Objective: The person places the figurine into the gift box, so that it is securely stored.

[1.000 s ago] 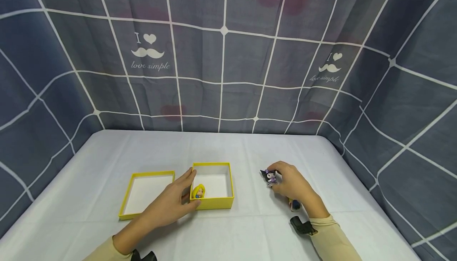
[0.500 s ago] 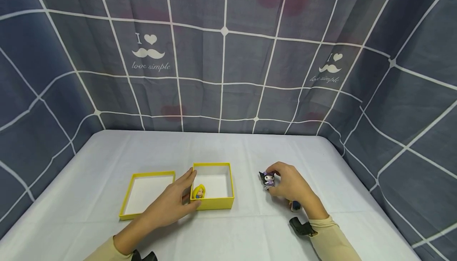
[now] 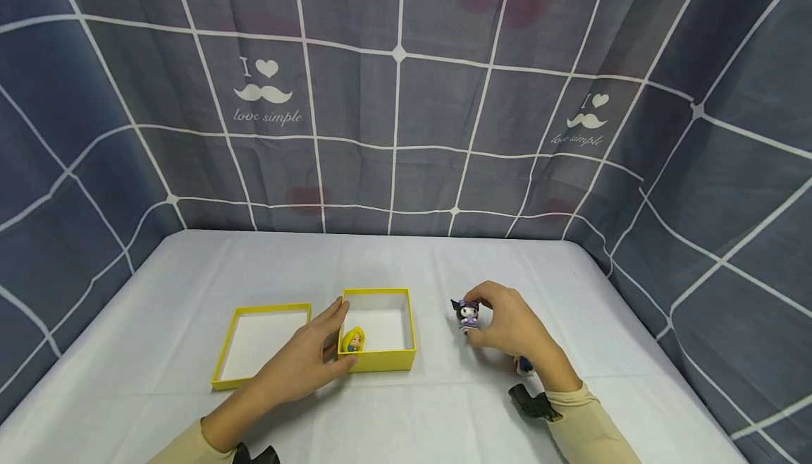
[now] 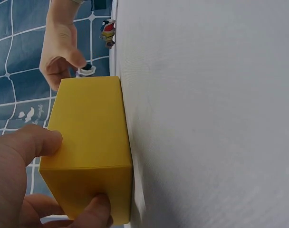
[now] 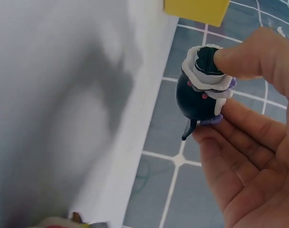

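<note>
Between the thumb and fingers of my right hand (image 3: 510, 323), a small black-and-purple figurine (image 3: 468, 314) is pinched just above the white table. Its base (image 5: 208, 61) shows in the right wrist view, with the thumb against it. My left hand (image 3: 304, 362) holds the left side of an open yellow box (image 3: 383, 360), thumb on the front wall and fingertips along the side. Inside the box's front left corner is a yellow-haired figurine (image 3: 353, 340). Another small figurine (image 3: 524, 365), partly hidden by my right wrist, is on the table; its red and yellow parts (image 4: 108, 32) show in the left wrist view.
A shallow yellow-rimmed lid (image 3: 266, 340) with a white inside lies left of the box, partly behind my left hand. White cloth (image 3: 380, 414) covers the table. A dark checked curtain (image 3: 355, 111) stands around the back and sides.
My right hand has moved a little left toward the box with the black-and-purple figurine, which now shows more plainly from the front. My left hand and the box stay put.
</note>
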Available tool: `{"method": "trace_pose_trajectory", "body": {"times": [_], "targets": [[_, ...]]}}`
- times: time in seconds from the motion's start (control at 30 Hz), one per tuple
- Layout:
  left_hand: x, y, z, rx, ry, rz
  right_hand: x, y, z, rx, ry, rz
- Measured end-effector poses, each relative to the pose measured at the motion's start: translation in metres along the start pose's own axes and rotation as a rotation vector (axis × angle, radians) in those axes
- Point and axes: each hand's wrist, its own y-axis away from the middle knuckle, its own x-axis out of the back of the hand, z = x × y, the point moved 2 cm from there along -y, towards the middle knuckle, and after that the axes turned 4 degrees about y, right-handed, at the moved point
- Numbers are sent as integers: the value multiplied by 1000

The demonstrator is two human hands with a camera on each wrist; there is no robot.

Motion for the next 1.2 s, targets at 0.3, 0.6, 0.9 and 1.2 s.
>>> {"method": "trace_pose_trajectory", "body": {"times": [0.3,0.6,0.9,1.2], "targets": [[-1,0,-1,4,15,-3,6,-7,-18,87,-30,53],[-1,0,-2,-2,16,-2,8,-12,-29,119,-52,75],[0,0,-1,-2,14,3,12,-13,-42,149,-54,93],[-1,0,-2,0,11,5,8,-15,-47,141,-73,56]]}}
